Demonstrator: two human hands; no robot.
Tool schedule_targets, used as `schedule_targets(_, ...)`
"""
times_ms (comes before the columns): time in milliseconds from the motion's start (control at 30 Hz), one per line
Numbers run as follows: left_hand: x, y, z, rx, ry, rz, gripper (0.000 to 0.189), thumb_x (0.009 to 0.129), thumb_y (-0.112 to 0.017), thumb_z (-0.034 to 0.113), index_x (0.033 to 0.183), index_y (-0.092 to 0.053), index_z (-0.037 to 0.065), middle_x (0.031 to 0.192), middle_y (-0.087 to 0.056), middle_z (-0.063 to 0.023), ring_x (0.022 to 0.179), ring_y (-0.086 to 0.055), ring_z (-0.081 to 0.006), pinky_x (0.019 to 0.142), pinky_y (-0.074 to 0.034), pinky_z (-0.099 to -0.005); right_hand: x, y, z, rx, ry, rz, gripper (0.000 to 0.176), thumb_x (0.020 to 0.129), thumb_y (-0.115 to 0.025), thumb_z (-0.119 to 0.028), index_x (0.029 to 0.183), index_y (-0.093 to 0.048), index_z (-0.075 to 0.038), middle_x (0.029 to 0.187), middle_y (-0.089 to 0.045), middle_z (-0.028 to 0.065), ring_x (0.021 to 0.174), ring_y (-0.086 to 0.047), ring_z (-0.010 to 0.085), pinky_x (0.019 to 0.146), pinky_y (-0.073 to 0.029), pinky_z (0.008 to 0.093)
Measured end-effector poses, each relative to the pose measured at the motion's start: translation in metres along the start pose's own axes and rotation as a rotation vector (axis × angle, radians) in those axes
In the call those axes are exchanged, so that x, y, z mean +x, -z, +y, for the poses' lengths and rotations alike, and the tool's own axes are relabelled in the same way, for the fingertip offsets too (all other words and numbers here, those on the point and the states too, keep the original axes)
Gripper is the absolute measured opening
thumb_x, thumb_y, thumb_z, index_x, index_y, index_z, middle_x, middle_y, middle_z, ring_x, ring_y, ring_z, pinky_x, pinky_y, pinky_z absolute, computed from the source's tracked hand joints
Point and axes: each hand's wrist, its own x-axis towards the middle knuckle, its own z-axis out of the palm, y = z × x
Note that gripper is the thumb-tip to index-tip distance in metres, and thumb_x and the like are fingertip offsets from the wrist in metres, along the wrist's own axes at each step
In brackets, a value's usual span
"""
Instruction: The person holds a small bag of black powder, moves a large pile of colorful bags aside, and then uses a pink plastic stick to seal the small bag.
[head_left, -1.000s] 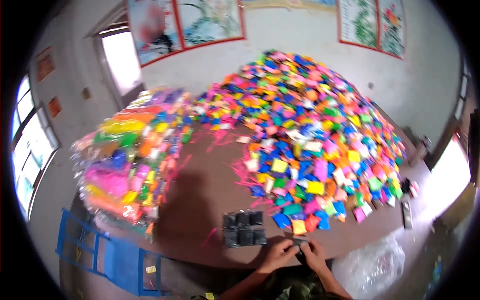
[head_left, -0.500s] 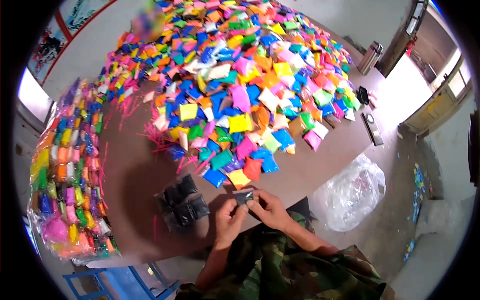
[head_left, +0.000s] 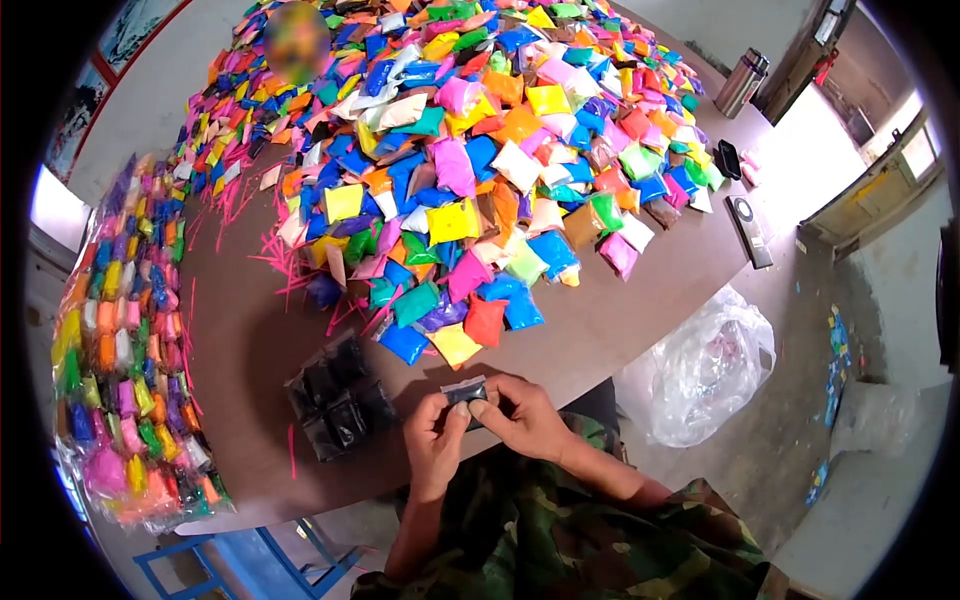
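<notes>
Between my two hands is a small black packet [head_left: 464,391] in clear plastic, held up at the table's near edge. My left hand [head_left: 435,440] pinches its left side, thumb on the front. On its right side my right hand [head_left: 522,415] grips it, thumb also pressed against the front. To the left of my hands several black packets [head_left: 340,395] lie bunched together on the brown table. Just beyond my hands, a yellow packet [head_left: 455,345] and a red packet [head_left: 485,322] sit at the near end of a large heap of colourful packets [head_left: 455,222].
Bagged rows of colourful packets [head_left: 125,350] line the table's left side. Pink strips [head_left: 285,262] lie beside the heap. A clear plastic bag [head_left: 700,375] hangs by the right edge. A steel thermos [head_left: 742,84] and a dark-and-silver object [head_left: 748,232] stand and lie farther back.
My hands and the black packet have shifted slightly left in view. The whole table scene has also slid a little left and up as the camera turned. Both hands keep their hold.
</notes>
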Motion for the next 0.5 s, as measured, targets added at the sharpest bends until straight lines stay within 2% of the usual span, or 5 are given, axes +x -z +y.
schedule_targets(133,-0.002,0.000,0.001,0.012,0.018,0.013,0.017,0.098,-0.069,0.012,0.107,-0.066,-0.003,0.091,-0.066,0.0019,0.083,-0.056,-0.0039,0.075,-0.048,-0.0220,0.003,-0.001,-0.004,0.062,-0.010,0.027,0.011,0.097,-0.067,-0.010,0.100,-0.064,0.000,0.075,-0.054,0.0016,0.066,-0.048,0.0093,0.058,-0.042,0.0285)
schedule_targets(233,0.000,-0.008,0.012,-0.076,0.062,0.055,0.016,0.099,-0.068,0.012,0.108,-0.067,-0.002,0.091,-0.066,0.0020,0.083,-0.056,-0.0039,0.074,-0.047,-0.0225,0.000,0.002,0.000,-0.004,0.048,-0.003,0.011,0.096,-0.068,-0.010,0.099,-0.064,0.000,0.076,-0.056,0.0055,0.066,-0.051,0.0153,0.060,-0.044,0.0315)
schedule_targets(333,0.002,-0.003,0.000,-0.013,0.027,0.027,0.016,0.099,-0.068,0.012,0.108,-0.066,-0.001,0.093,-0.066,0.0017,0.083,-0.055,-0.0038,0.074,-0.047,-0.0225,0.003,0.004,0.001,-0.074,0.148,0.004,0.011,0.095,-0.069,-0.011,0.098,-0.065,-0.001,0.077,-0.056,0.0086,0.067,-0.053,0.0205,0.062,-0.045,0.0346)
schedule_targets(500,-0.002,-0.004,-0.007,-0.045,-0.003,0.133,0.015,0.099,-0.066,0.013,0.106,-0.066,0.000,0.093,-0.066,0.0017,0.083,-0.055,-0.0044,0.075,-0.047,-0.0228,0.006,0.003,-0.013,-0.102,0.105,-0.026,0.012,0.094,-0.071,-0.012,0.097,-0.064,-0.001,0.076,-0.055,0.0092,0.065,-0.052,0.0231,0.060,-0.043,0.0367)
